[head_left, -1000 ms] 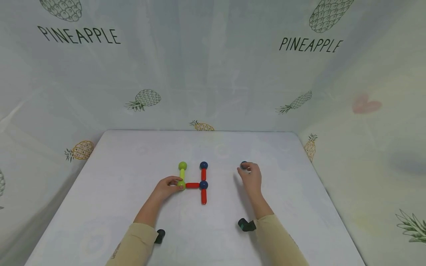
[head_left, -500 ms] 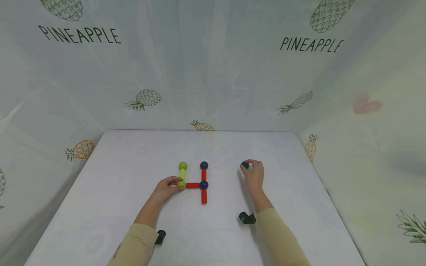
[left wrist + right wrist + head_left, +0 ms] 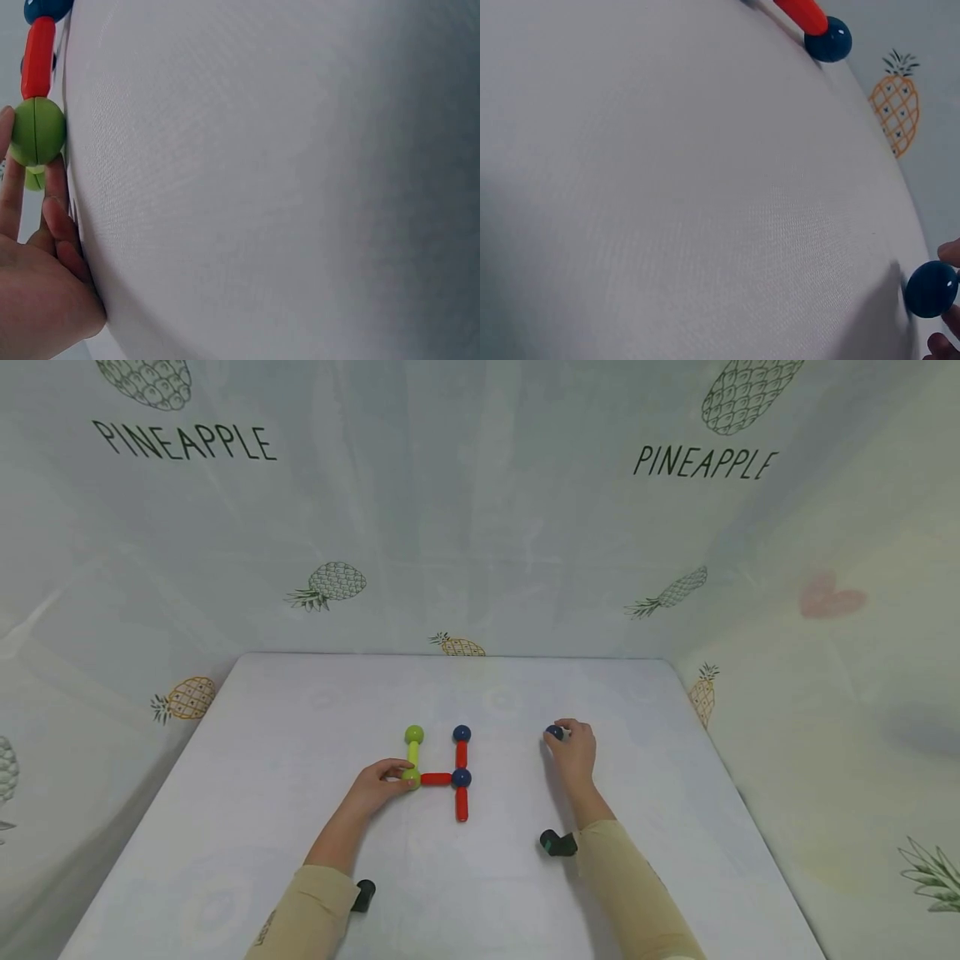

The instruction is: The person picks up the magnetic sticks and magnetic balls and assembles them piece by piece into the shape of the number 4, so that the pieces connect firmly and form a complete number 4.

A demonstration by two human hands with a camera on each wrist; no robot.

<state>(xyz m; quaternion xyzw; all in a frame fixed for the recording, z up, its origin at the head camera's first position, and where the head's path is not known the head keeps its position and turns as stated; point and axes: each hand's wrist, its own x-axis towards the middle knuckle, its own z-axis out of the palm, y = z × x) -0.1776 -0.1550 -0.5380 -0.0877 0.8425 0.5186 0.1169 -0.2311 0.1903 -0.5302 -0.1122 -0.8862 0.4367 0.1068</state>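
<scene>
A figure of balls and rods lies on the table. Its near-left green ball point(image 3: 411, 778) is pinched between the thumb and fingers of my left hand point(image 3: 378, 785). From that ball a light green rod point(image 3: 413, 754) runs back to another green ball point(image 3: 414, 734), and a red rod point(image 3: 437, 779) runs right to a blue ball point(image 3: 461, 777). Two more red rods leave this blue ball, one back to a second blue ball point(image 3: 462, 734), one toward the front. Off to the right, my right hand point(image 3: 576, 753) pinches a separate blue ball point(image 3: 931, 289), its shadow beside it on the table.
The white table point(image 3: 300, 710) reaches back to a hanging cloth point(image 3: 480, 527) printed with pineapples. Dark wrist devices sit by both sleeves, the left one point(image 3: 363, 896) and the right one point(image 3: 558, 842).
My right hand has shifted slightly back and right, its thumb and finger now closed around the loose blue ball. My left hand and the ball-and-rod figure hold their place.
</scene>
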